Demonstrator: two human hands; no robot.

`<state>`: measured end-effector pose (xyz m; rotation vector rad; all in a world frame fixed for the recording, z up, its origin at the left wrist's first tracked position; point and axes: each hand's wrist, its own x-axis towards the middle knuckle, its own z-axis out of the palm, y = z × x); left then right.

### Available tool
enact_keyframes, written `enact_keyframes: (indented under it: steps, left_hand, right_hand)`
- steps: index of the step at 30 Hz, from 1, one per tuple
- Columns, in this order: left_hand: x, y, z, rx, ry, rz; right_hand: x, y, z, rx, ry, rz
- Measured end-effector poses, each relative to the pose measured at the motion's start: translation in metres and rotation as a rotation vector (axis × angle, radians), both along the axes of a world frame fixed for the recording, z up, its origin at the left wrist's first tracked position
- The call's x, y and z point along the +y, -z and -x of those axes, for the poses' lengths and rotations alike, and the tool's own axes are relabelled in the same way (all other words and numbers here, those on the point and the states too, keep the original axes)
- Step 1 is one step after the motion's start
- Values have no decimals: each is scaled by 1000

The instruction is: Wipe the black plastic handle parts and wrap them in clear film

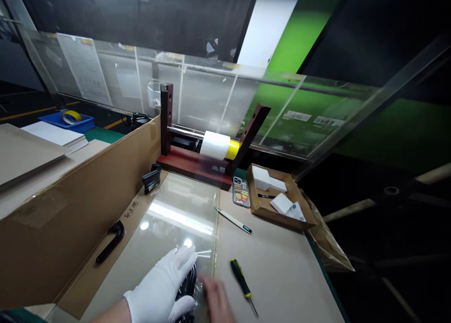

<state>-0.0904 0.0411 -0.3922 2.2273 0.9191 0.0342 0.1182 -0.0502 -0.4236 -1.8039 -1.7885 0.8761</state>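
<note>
My left hand (164,283), in a white glove, grips a coiled black cable (189,281) low in the view, thumb on the near side and fingers on the far side. Shiny clear plastic (199,292) shows beside the coil, perhaps a bag. My right hand (217,298) is bare and blurred by motion just right of the coil; whether it touches the plastic I cannot tell. Under the left hand lies a glossy clear sheet (169,224) on the table. A green and yellow screwdriver (241,278) rests to the right of my right hand.
A white pen-like tool (232,219), a phone (241,192) and a cardboard tray (282,215) with white boxes lie to the right. Behind stands a dark red roll holder (193,165) with a white roll (214,145). Along the left runs a cardboard wall (88,196), near a black hooked piece (112,242).
</note>
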Motion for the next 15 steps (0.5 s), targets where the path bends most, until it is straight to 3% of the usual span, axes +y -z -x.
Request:
enact_keyframes:
  steps: [2,4,8,10,15]
  left_hand:
    - [-8,7,2,28,-6,34]
    - [-5,10,0,5,-24,33]
    - [29,0,-14,-128,-188,-45]
    - [62,-6,-24,-111,-297,-88]
    - [155,-6,-42,78,-223,-112]
  right_hand:
    - [33,-6,-28,-136,140,-138]
    - [83,-15,-62,-285,262,-181]
    - [161,-19,-118,-372,165,-85]
    - [169,-14,-133,-388,78,-30]
    - [134,-23,-141,-457,57,28]
